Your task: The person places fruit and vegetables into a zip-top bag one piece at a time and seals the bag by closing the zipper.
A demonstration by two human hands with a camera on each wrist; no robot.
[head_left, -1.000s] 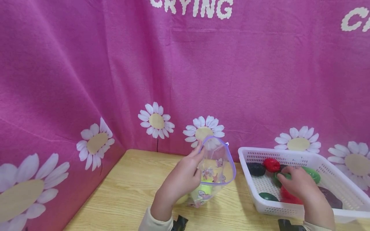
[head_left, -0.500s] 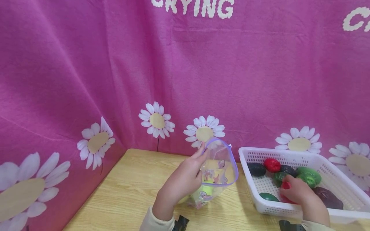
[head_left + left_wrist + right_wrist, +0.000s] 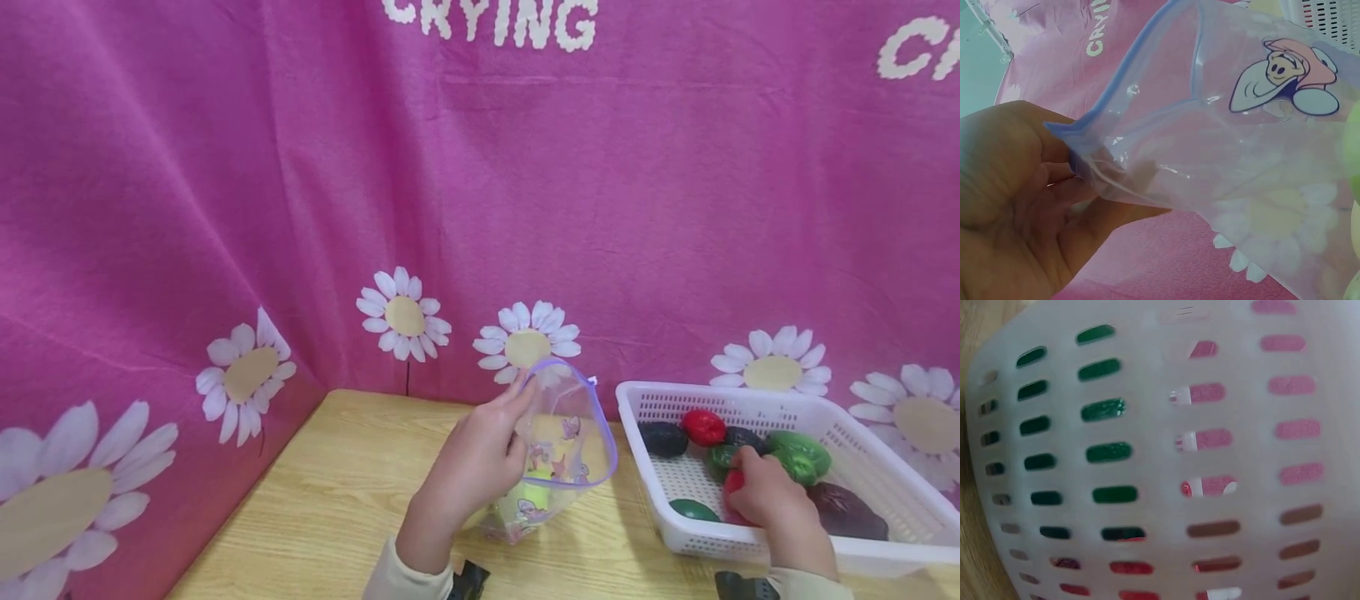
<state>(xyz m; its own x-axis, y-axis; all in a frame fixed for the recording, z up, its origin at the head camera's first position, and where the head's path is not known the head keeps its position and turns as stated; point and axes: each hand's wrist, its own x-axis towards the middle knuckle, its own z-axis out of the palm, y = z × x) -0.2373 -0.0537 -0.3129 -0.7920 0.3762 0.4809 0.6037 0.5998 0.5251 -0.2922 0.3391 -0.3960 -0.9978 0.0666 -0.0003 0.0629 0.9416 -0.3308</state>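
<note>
L hand (image 3: 480, 450) pinches the clear zip bag (image 3: 557, 450) at 5 o'clock, R hand (image 3: 768, 492) grips a part-hidden red veg (image 3: 732, 490) in the white basket (image 3: 881, 462) at 4 o'clock; w/ only 1 side held, the bag could sag shut.

left hand (image 3: 1019, 209): pinches bag corner, fingers along lower edge
bag (image 3: 1175, 153): clear plastic, stretches from left hand to right edge of view
rim (image 3: 1124, 69): blue, slants up from the pinched corner
print (image 3: 1297, 75): cartoon figure, pink and white, upper right
yellow-green thing (image 3: 1353, 150): cut off at right edge, kind unclear
basket (image 3: 1298, 15): white, slotted, top right
cloth (image 3: 1054, 62): pink, white letters, flower (image 3: 1244, 261) partly seen through plastic
</note>
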